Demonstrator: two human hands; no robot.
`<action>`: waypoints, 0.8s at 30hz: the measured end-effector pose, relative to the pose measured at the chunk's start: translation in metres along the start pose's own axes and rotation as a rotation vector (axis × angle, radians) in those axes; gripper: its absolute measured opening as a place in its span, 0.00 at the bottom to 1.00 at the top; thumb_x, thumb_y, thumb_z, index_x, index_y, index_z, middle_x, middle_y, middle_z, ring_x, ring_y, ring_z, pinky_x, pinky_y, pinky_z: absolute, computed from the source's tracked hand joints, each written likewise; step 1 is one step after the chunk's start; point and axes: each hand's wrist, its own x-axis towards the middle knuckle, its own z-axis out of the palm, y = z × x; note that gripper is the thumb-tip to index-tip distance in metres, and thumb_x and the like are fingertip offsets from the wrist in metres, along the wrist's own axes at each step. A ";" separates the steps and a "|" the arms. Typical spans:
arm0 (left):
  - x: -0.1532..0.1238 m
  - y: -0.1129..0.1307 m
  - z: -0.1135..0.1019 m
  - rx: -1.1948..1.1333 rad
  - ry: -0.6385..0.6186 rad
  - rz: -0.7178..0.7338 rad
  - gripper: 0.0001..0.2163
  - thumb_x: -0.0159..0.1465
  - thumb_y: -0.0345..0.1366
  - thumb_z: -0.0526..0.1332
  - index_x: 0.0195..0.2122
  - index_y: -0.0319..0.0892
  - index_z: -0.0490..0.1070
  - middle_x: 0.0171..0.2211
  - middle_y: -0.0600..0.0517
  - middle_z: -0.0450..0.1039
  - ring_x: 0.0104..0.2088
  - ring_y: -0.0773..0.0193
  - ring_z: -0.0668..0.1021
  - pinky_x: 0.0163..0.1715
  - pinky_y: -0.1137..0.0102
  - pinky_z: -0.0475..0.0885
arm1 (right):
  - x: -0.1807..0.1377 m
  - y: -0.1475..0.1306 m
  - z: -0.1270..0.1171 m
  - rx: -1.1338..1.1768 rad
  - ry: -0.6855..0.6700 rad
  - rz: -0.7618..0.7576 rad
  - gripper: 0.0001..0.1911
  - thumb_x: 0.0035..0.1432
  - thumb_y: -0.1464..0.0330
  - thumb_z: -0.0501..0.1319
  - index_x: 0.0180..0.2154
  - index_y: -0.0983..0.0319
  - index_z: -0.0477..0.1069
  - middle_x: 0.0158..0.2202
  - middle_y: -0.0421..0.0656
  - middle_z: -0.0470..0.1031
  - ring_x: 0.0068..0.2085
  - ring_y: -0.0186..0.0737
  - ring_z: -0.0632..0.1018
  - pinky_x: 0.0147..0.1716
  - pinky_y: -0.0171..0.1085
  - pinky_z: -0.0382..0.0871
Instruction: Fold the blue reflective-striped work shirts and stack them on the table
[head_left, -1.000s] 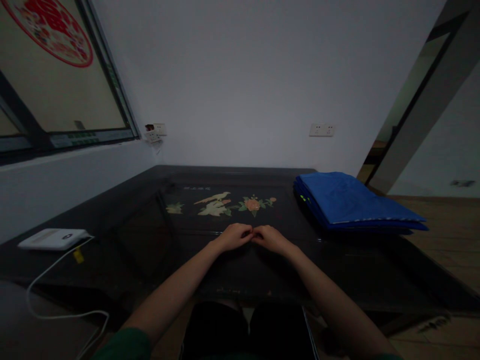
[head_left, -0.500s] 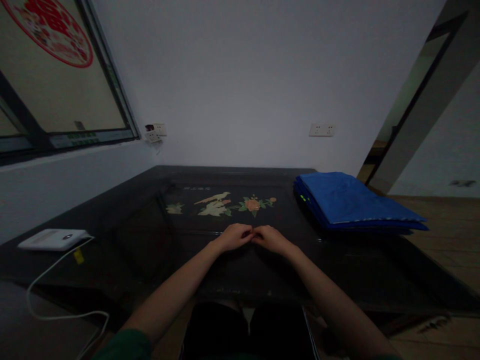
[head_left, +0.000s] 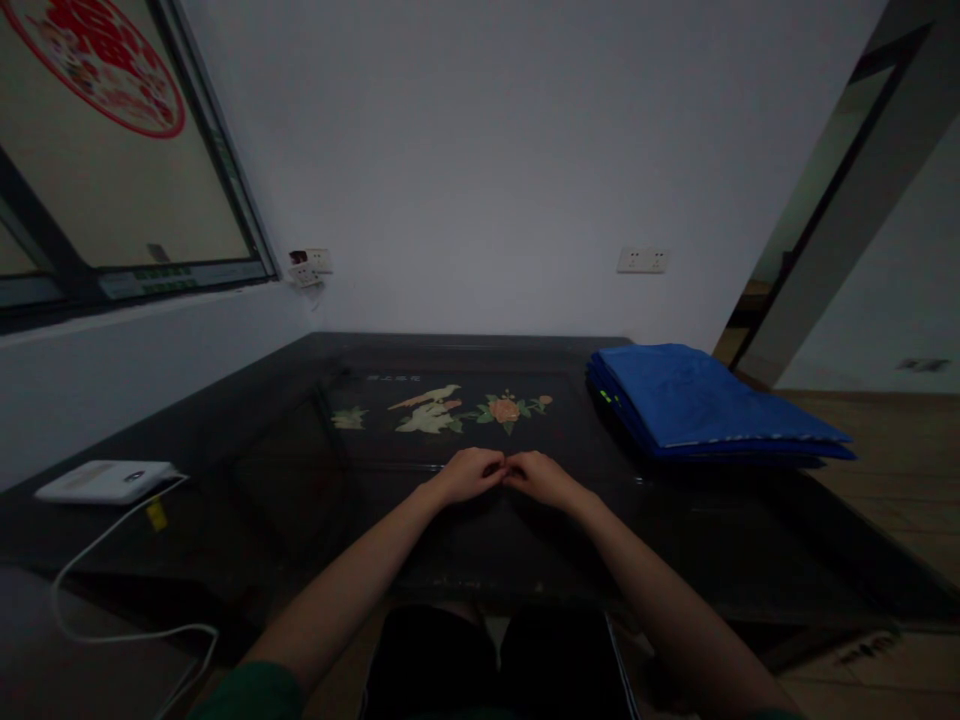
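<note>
My left hand and my right hand rest on the dark glossy table, close to its front edge. Their curled fingers meet at the tips in the middle. Both hands are closed, and no object shows in either one. Just beyond them, the tabletop carries a picture of a bird and a pink flower with green leaves.
A stack of folded blue fabric lies on the table's right side. At the far left is a white device, like a power bank, with a white cable hanging over the edge. Wall sockets sit behind the table.
</note>
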 end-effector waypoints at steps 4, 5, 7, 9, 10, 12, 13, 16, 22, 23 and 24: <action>0.000 0.000 0.000 0.010 -0.010 -0.014 0.08 0.65 0.36 0.56 0.30 0.42 0.70 0.26 0.54 0.71 0.28 0.66 0.72 0.28 0.74 0.59 | 0.000 -0.001 0.000 -0.032 0.005 0.006 0.10 0.59 0.66 0.59 0.39 0.61 0.77 0.34 0.44 0.79 0.34 0.39 0.77 0.29 0.32 0.56; 0.000 0.001 -0.001 0.007 -0.014 -0.016 0.08 0.65 0.36 0.56 0.31 0.42 0.70 0.26 0.54 0.71 0.28 0.66 0.72 0.28 0.74 0.59 | 0.000 -0.001 0.000 -0.036 0.007 0.007 0.10 0.59 0.66 0.59 0.39 0.61 0.77 0.34 0.44 0.79 0.34 0.39 0.77 0.29 0.32 0.57; 0.000 0.002 -0.002 0.000 -0.019 -0.019 0.08 0.65 0.36 0.55 0.31 0.42 0.70 0.26 0.54 0.71 0.28 0.66 0.72 0.28 0.74 0.60 | -0.001 -0.002 -0.001 -0.037 0.004 0.008 0.10 0.59 0.66 0.59 0.39 0.61 0.77 0.34 0.44 0.79 0.35 0.39 0.77 0.29 0.32 0.57; 0.000 0.003 -0.003 -0.004 -0.025 -0.022 0.08 0.65 0.36 0.55 0.31 0.42 0.70 0.27 0.53 0.71 0.28 0.66 0.72 0.28 0.74 0.60 | -0.001 -0.002 -0.001 -0.035 -0.007 0.012 0.10 0.59 0.66 0.59 0.39 0.61 0.77 0.35 0.44 0.79 0.35 0.39 0.77 0.30 0.32 0.58; 0.000 0.004 -0.003 -0.004 -0.027 -0.023 0.07 0.65 0.36 0.55 0.32 0.42 0.70 0.27 0.53 0.71 0.28 0.65 0.72 0.28 0.74 0.60 | -0.001 -0.002 -0.001 -0.033 -0.009 0.012 0.10 0.59 0.66 0.59 0.39 0.61 0.77 0.35 0.45 0.79 0.35 0.40 0.78 0.30 0.32 0.58; 0.000 0.005 -0.004 -0.006 -0.025 -0.020 0.07 0.65 0.36 0.56 0.31 0.41 0.70 0.27 0.53 0.72 0.29 0.65 0.72 0.28 0.74 0.60 | -0.001 -0.003 -0.002 -0.028 -0.007 0.009 0.09 0.59 0.67 0.59 0.39 0.61 0.77 0.35 0.44 0.79 0.36 0.39 0.78 0.31 0.32 0.59; 0.000 0.005 -0.004 -0.008 -0.022 -0.015 0.07 0.65 0.35 0.56 0.31 0.41 0.70 0.27 0.53 0.72 0.29 0.66 0.72 0.28 0.74 0.60 | -0.001 -0.003 -0.002 -0.027 -0.004 0.008 0.09 0.59 0.67 0.59 0.39 0.61 0.77 0.35 0.44 0.79 0.36 0.39 0.78 0.31 0.32 0.59; 0.000 0.004 -0.004 -0.013 -0.008 0.000 0.07 0.65 0.35 0.56 0.30 0.41 0.70 0.26 0.54 0.71 0.28 0.66 0.72 0.28 0.74 0.59 | -0.001 -0.004 -0.002 -0.037 -0.004 0.018 0.09 0.59 0.66 0.59 0.39 0.61 0.77 0.35 0.44 0.79 0.35 0.39 0.77 0.30 0.32 0.58; -0.001 0.002 -0.002 -0.005 -0.006 0.008 0.07 0.65 0.35 0.56 0.31 0.41 0.70 0.27 0.54 0.71 0.28 0.66 0.72 0.28 0.74 0.59 | -0.001 -0.002 -0.001 -0.025 -0.001 0.004 0.09 0.59 0.66 0.59 0.38 0.61 0.76 0.34 0.44 0.79 0.34 0.39 0.77 0.30 0.32 0.58; -0.001 0.002 -0.002 -0.006 -0.006 0.008 0.07 0.65 0.35 0.56 0.31 0.41 0.70 0.27 0.54 0.72 0.28 0.66 0.72 0.28 0.74 0.59 | -0.001 -0.002 -0.001 -0.018 0.003 -0.003 0.09 0.59 0.66 0.59 0.38 0.61 0.76 0.34 0.44 0.79 0.34 0.38 0.77 0.29 0.32 0.58; -0.001 0.002 -0.002 -0.008 -0.007 0.007 0.07 0.65 0.35 0.56 0.31 0.41 0.70 0.27 0.54 0.72 0.28 0.66 0.72 0.28 0.74 0.59 | -0.001 -0.002 -0.001 -0.013 0.007 -0.006 0.09 0.59 0.66 0.59 0.38 0.61 0.76 0.33 0.44 0.79 0.33 0.38 0.77 0.29 0.32 0.57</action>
